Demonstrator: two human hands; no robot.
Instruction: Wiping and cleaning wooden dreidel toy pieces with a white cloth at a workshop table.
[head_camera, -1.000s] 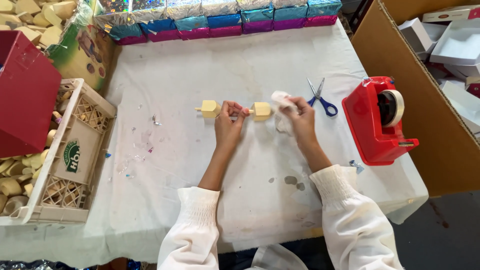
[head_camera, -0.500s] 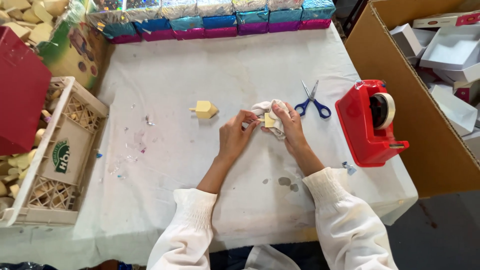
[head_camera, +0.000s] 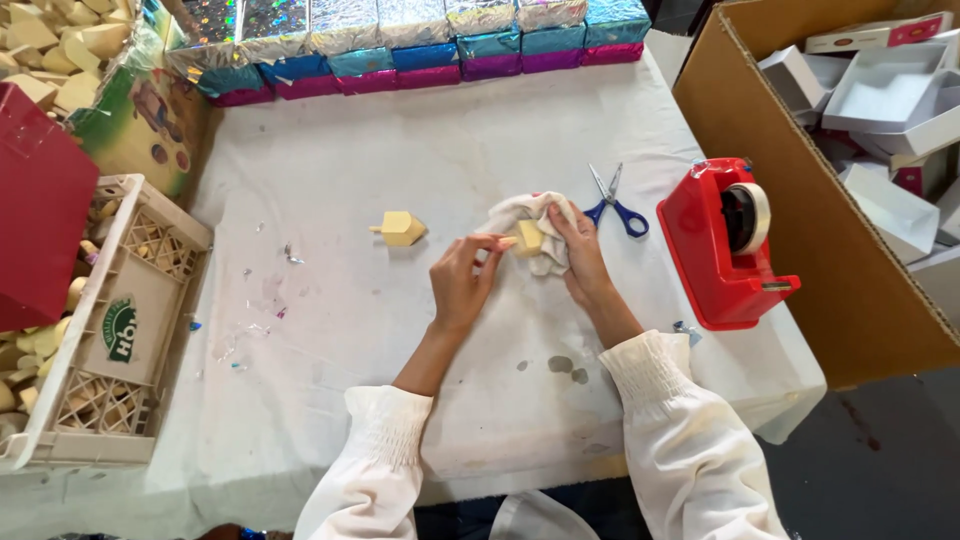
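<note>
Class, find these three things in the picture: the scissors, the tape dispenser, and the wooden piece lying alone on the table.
scissors (head_camera: 628, 215), head view, on the blue handles.
tape dispenser (head_camera: 705, 255), head view, on its red body.
wooden piece (head_camera: 401, 228), head view, on its pale block, left of the hands.

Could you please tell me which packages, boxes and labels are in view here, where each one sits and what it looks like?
Foil-wrapped boxes: row along the table's far edge, silver, blue and magenta.
Cardboard box: right of the table, large, brown, open.
White boxes: inside it, shallow, some with red edges.
Label: in the cream plastic crate at left, round, green and white.
Printed bag: far left, green, holding pale wooden pieces.
</note>
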